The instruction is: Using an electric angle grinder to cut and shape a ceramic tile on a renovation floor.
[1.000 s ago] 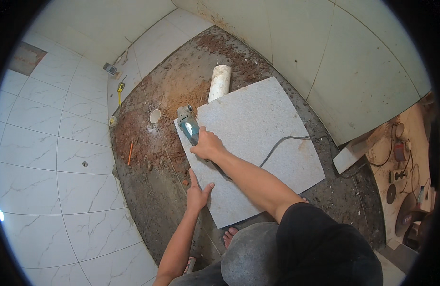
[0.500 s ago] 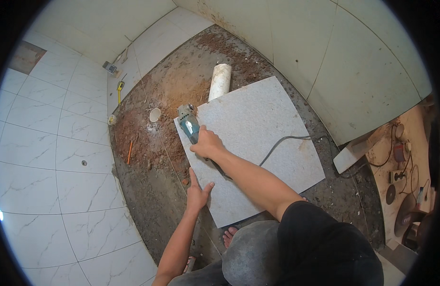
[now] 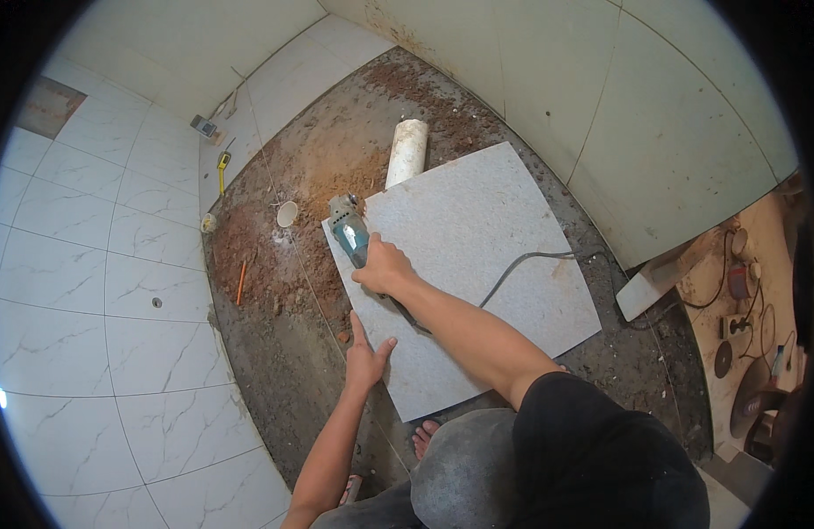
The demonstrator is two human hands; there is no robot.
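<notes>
My right hand (image 3: 385, 266) is wrapped round the body of a teal angle grinder (image 3: 349, 231). The grinder's grey head sits at the far left corner of a large pale floor tile (image 3: 477, 229), which lies with its rough side up. From the grinder a dark cord (image 3: 504, 278) runs under my forearm and across the tile to the right. My left hand (image 3: 365, 361) rests against the tile's left edge, fingers stretched out and thumb spread on the tile. A white pipe (image 3: 408, 150) shows beyond the tile's far edge, partly hidden by it.
White marbled tiles (image 3: 169, 353) cover the floor at left. Around the big tile lie mortar and reddish soil (image 3: 248, 238), with an orange pencil (image 3: 241, 282), a round pipe opening (image 3: 287, 213) and a yellow tape measure (image 3: 223, 160). At right are a power strip (image 3: 735, 326) and a larger power tool (image 3: 764, 410).
</notes>
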